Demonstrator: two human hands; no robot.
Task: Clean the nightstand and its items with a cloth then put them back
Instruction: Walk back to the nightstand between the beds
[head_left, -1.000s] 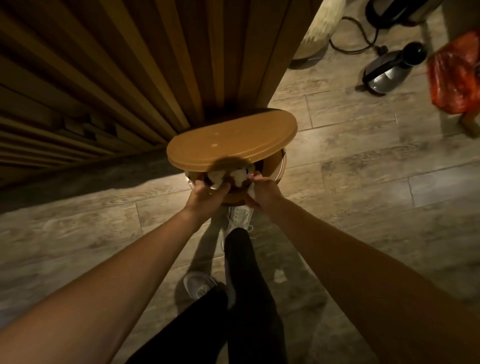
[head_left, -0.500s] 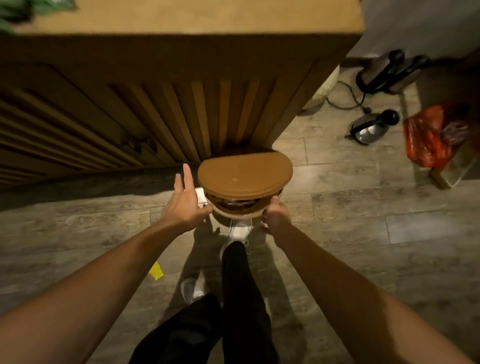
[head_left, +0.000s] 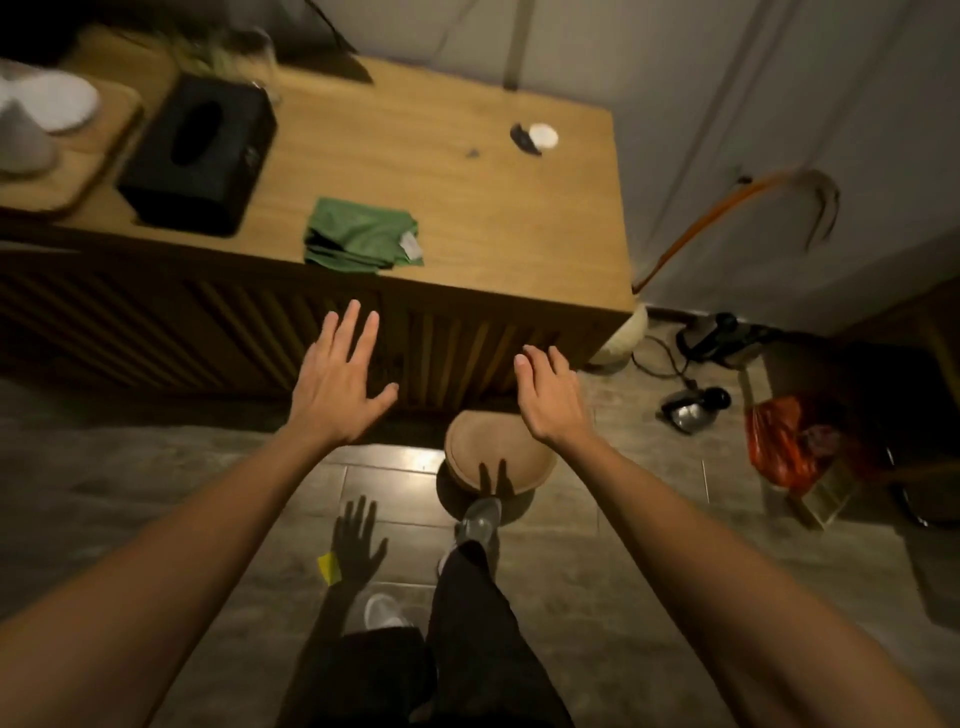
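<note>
A folded green cloth (head_left: 362, 235) lies near the front edge of the wooden nightstand (head_left: 483, 218). A black tissue box (head_left: 200, 153) sits to the cloth's left, and a small white round item (head_left: 542, 137) rests near the back right. My left hand (head_left: 337, 376) hovers open, fingers spread, in front of the slatted cabinet face below the cloth. To its right, my right hand (head_left: 551, 400) is also open and empty, above a round wooden-lidded bin (head_left: 498, 457) on the floor. My foot (head_left: 480, 519) touches the bin's base.
A wooden tray (head_left: 98, 156) with white items stands at the nightstand's far left. On the floor to the right are a kettle (head_left: 693, 408), cables, an orange bag (head_left: 784, 447) and a round lamp base (head_left: 623, 338). A yellow scrap (head_left: 329, 567) lies by my left foot.
Both hands have let go of the bin and risen, now open in front of the cabinet. The bin's lid has come down. My view has lifted, bringing the nightstand top into sight.
</note>
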